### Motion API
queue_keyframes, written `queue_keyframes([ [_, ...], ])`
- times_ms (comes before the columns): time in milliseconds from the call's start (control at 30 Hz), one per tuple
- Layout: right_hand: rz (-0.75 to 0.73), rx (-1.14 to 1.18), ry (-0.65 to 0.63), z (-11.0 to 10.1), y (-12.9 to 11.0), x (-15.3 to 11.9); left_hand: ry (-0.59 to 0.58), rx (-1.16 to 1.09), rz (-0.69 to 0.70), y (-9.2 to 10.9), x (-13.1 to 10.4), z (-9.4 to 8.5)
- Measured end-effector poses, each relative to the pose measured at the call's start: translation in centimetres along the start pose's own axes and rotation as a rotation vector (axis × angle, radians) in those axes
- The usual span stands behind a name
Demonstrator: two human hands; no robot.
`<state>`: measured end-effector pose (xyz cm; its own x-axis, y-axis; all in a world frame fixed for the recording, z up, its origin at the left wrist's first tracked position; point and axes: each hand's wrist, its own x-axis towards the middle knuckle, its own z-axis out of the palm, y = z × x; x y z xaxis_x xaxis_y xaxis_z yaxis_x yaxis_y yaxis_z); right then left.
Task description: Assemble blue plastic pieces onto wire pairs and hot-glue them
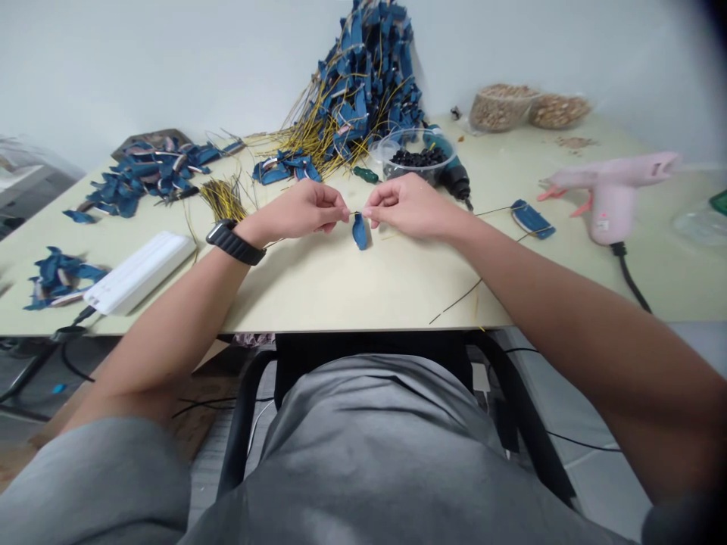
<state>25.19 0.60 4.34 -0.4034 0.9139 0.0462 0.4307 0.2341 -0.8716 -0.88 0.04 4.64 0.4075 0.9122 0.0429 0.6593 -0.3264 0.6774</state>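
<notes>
Near the middle of the surface [318,295], a small blue pc [360,233] is btwn the left hand [321,208] & right hand [400,204]. Both hands pinch tight w/ fingertips on a thin wire [356,213] at its top. Far back is a big blue pile [369,76] w/ yellow wires [304,140]. On the right: pink glue gun [613,189]; on the left: white box [139,272].

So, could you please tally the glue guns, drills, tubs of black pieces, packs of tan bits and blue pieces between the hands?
Glue gun: 1
Drill: 1
Tub of black pieces: 1
Packs of tan bits: 2
Blue piece between left hand and right hand: 1
Total: 6
</notes>
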Motion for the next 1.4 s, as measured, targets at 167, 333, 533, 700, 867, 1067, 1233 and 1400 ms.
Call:
queue_keyframes([
  [167,-0.043,-0.053,0.031,0.2,0.9,0.6,0.029,0.064,0.014,-0.6,0.4,0.2],
  [333,-0.081,-0.116,0.075,0.3,1.2,0.7,0.116,0.221,0.129,-1.6,0.6,0.8],
  [533,-0.077,-0.162,0.069,0.3,1.2,0.7,0.058,0.364,0.112,-1.3,-0.1,2.2],
  [700,-0.081,-0.162,0.068,0.2,1.6,0.8,0.026,0.344,0.108,-1.0,-0.2,2.6],
  [867,-0.082,-0.131,0.061,0.2,1.7,0.9,0.027,0.317,0.128,-1.3,-0.1,2.5],
  [1067,-0.106,-0.250,0.049,0.1,2.2,1.2,0.011,0.209,0.211,-2.0,0.2,2.7],
  [1233,-0.153,-0.341,0.039,0.0,3.0,1.7,0.071,0.125,0.278,-3.0,0.6,3.0],
  [1400,-0.155,-0.376,0.032,-0.1,3.2,1.8,0.078,0.162,0.277,-3.7,0.8,3.2],
])
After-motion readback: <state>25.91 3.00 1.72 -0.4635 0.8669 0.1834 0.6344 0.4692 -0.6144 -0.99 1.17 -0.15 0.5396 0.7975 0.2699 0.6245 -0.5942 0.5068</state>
